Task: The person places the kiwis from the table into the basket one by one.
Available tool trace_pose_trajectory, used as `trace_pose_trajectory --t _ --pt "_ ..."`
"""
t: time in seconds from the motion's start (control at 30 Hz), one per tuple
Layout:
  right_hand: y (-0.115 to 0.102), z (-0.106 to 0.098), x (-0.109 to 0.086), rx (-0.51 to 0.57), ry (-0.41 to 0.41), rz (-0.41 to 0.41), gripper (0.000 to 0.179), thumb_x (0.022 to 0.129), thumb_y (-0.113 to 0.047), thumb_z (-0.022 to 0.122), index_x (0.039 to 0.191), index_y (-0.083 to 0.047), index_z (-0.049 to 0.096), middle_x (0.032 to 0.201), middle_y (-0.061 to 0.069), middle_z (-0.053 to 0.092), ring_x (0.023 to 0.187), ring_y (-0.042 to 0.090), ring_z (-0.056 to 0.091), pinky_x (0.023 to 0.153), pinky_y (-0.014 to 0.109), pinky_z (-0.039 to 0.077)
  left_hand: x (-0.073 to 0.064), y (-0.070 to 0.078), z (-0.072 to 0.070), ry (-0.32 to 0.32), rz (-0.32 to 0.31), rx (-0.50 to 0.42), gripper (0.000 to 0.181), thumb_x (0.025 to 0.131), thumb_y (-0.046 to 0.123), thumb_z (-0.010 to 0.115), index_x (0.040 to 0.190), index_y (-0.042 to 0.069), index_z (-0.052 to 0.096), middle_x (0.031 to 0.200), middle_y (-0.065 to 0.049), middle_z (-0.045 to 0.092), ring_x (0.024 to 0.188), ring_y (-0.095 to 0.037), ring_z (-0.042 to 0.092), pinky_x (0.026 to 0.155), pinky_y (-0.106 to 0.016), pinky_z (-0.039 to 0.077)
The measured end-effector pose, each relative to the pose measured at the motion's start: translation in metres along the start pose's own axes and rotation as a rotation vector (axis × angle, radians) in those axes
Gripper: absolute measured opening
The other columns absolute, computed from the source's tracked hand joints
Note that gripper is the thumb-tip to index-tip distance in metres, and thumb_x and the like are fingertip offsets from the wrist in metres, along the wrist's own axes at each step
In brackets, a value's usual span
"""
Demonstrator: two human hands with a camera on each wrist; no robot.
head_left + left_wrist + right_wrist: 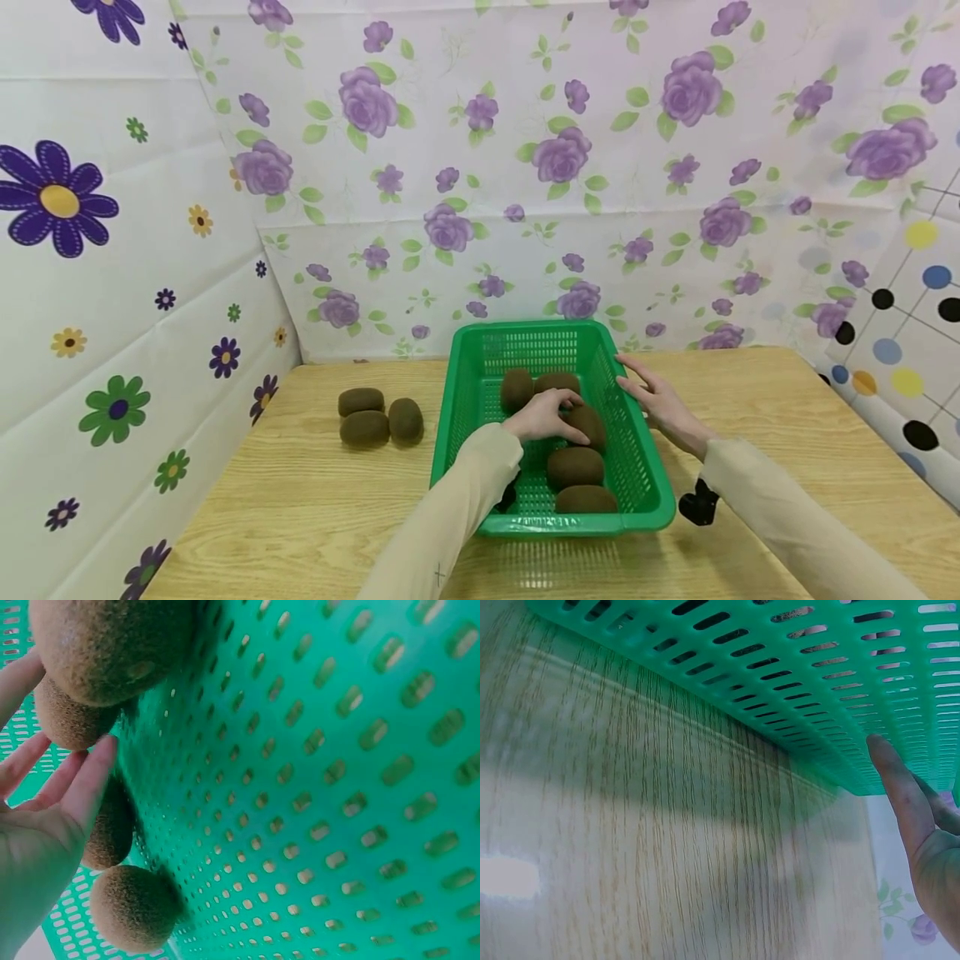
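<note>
Inside the green plastic basket [654, 515] lie several brown, fuzzy kiwis. My left hand [542, 417] reaches over the near-left side and holds one kiwi [587, 427] by the right wall, thumb and fingers on either side of it. In the left wrist view, the fingers [88, 787] touch that kiwi [71, 716], while a closer kiwi [112, 649] fills the top. On the right, my right hand [667, 408] grips the basket's rim, fingertips on top and thumb [892, 776] against the slotted outer wall.
Three more kiwis [365, 429] sit grouped on the wooden table [300, 500], left of the basket. Behind the table hangs a white cloth [465, 275] with purple flowers. Patterned cloths also border both sides.
</note>
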State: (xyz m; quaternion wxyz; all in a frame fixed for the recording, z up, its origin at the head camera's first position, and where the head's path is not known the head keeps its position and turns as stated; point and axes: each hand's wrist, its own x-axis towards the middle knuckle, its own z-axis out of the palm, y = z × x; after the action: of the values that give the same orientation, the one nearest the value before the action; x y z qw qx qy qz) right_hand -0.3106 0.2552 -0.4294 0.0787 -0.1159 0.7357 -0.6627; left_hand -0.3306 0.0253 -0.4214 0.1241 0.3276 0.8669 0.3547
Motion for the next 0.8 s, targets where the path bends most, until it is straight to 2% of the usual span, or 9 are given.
trace_pose_trajectory --t 0.17,0.4,0.63,0.8 --pt "0.0 0.002 0.0 0.001 -0.001 -0.01 0.059 0.097 -0.03 0.043 0.147 -0.021 0.014 0.129 0.029 0.033 0.093 0.03 0.054 0.072 0.047 0.048 0.0 0.003 -0.002 0.0 -0.014 0.004 0.054 0.074 0.024 0.077 0.12 0.006 0.055 0.114 -0.008 0.052 0.105 -0.024 0.049 0.078 -0.026 0.043" --pt "0.001 0.003 0.001 0.012 -0.006 -0.005 0.059 0.097 -0.031 0.043 0.147 -0.02 0.014 0.114 0.03 0.043 0.088 0.03 0.057 0.07 0.046 0.049 -0.003 0.011 -0.009 -0.026 -0.049 0.023 0.058 0.075 0.026 0.076 0.123 0.004 0.051 0.117 -0.012 0.05 0.107 -0.026 0.047 0.079 -0.027 0.043" --pt "0.001 0.001 0.001 0.014 0.0 -0.004 0.059 0.097 -0.03 0.043 0.147 -0.022 0.014 0.116 0.028 0.044 0.09 0.031 0.057 0.07 0.047 0.049 -0.007 0.026 -0.027 -0.019 -0.02 0.006 0.055 0.078 0.024 0.074 0.124 0.006 0.051 0.12 -0.014 0.049 0.108 -0.025 0.048 0.08 -0.028 0.043" --pt "0.001 0.001 0.001 0.004 -0.004 -0.001 0.059 0.097 -0.031 0.043 0.147 -0.021 0.014 0.096 0.02 0.047 0.077 0.023 0.055 0.069 0.048 0.048 -0.009 0.034 -0.042 -0.014 0.027 -0.024 0.052 0.079 0.024 0.072 0.123 0.007 0.052 0.118 -0.011 0.051 0.104 -0.025 0.051 0.077 -0.028 0.045"
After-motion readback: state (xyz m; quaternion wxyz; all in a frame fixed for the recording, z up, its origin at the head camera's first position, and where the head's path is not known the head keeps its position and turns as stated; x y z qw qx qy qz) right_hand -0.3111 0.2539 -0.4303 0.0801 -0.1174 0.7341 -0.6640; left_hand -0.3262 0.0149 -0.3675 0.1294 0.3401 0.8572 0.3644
